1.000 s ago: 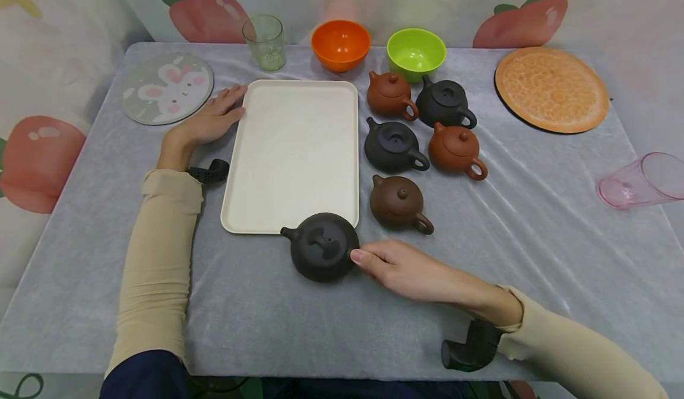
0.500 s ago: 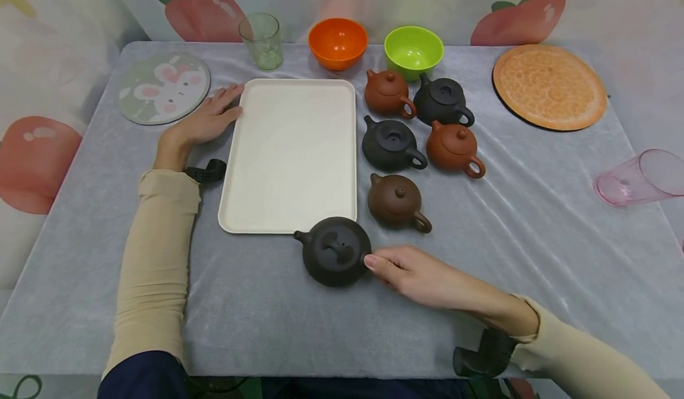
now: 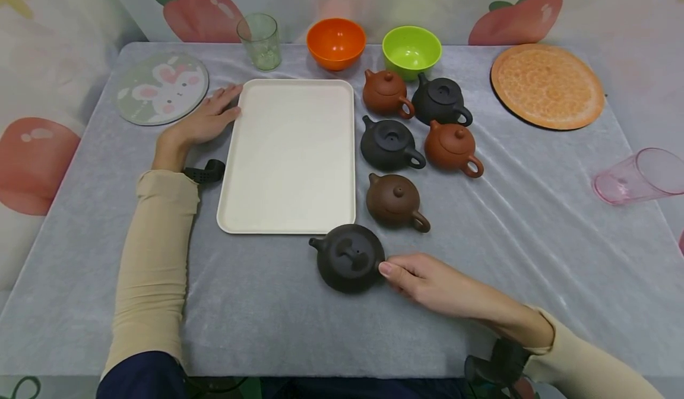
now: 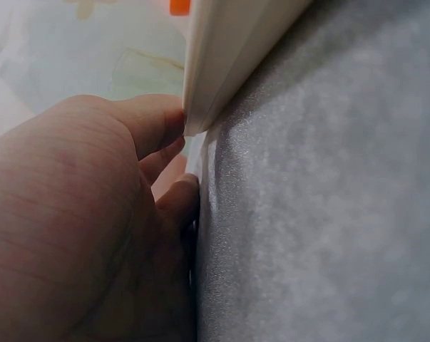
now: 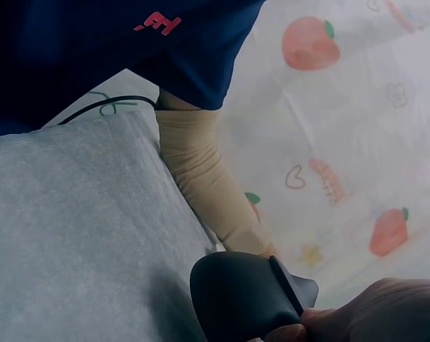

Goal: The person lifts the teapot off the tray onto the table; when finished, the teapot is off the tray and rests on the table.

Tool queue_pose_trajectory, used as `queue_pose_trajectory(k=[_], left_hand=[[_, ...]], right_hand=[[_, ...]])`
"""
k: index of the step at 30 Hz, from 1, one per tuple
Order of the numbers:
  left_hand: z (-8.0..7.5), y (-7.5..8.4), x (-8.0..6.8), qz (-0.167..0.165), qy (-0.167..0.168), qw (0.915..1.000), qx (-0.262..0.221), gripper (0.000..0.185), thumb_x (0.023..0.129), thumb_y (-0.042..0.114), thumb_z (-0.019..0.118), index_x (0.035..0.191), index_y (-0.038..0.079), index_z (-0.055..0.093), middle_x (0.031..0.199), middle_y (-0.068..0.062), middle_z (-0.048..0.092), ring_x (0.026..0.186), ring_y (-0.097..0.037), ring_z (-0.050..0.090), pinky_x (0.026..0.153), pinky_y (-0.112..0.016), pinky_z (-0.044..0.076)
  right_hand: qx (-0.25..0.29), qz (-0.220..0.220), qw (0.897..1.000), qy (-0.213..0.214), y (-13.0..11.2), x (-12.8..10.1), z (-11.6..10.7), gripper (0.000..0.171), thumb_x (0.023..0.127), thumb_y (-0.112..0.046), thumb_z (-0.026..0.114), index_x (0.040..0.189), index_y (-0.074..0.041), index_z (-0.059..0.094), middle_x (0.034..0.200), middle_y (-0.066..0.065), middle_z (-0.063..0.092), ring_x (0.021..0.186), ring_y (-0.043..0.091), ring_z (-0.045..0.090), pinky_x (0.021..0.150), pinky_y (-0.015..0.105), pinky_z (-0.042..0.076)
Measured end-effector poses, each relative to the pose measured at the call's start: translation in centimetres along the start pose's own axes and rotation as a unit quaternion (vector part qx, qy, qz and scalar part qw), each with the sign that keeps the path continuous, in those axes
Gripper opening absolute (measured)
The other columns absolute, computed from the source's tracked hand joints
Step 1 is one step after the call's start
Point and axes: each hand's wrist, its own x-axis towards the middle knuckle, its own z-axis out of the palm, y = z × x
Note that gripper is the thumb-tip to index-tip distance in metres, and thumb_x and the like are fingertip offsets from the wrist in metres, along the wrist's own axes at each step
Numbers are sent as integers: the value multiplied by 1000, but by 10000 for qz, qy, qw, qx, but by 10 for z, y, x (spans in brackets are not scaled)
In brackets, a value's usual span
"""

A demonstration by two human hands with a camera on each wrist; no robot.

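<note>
My right hand [image 3: 422, 283] pinches the handle of a black teapot [image 3: 350, 259], whose spout points left. The teapot is just off the lower right corner of a cream tray [image 3: 288, 155]; in the right wrist view its dark rounded body [image 5: 236, 292] appears over the grey cloth. At the tray's upper left edge, my left hand [image 3: 205, 120] lies with its fingers extended. The left wrist view shows the thumb [image 4: 154, 121] against the tray's rim [image 4: 215, 78]. Right of the tray sits a dark brown teapot [image 3: 393, 201], nearest the held one.
Behind the brown teapot stand two black teapots [image 3: 390, 145] and two reddish-brown ones [image 3: 451, 148]. An orange bowl [image 3: 336, 43], a green bowl [image 3: 411, 51] and a greenish glass [image 3: 262, 43] line the back. Round mats [image 3: 547, 87] lie both sides; a pink glass [image 3: 636, 176] is far right.
My right hand has drawn the black teapot right and toward me, away from the tray's corner. The left hand stays at the tray's edge.
</note>
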Motion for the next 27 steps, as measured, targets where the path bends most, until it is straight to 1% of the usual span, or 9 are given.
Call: queue_pose_trajectory(k=[9, 17, 27], left_hand=[[0, -1, 2, -43, -30, 10000, 43, 63, 106, 40, 26, 158, 17, -2, 164, -7, -11, 150, -22, -18, 119, -45, -17], [1, -2, 3, -139, -38, 9999, 83, 63, 106, 42, 25, 158, 20, -3, 164, -6, -12, 149, -21, -19, 119, -45, -18], [1, -3, 2, -9, -8, 10000, 31, 63, 106, 41, 26, 158, 18, -2, 164, -9, -10, 149, -22, -19, 119, -45, -18]], right_hand=[[60, -43, 10000, 46, 10, -11, -2, 41, 106, -30, 43, 70, -10, 47, 62, -6, 38, 54, 4, 34, 50, 25, 31], [390, -38, 9992, -16, 16, -19, -4, 40, 106, -28, 42, 72, -7, 46, 62, -6, 36, 53, 4, 33, 48, 26, 31], [423, -135, 9990, 22, 24, -32, -7, 40, 107, -25, 40, 71, -7, 44, 63, -8, 35, 54, 2, 32, 47, 27, 33]])
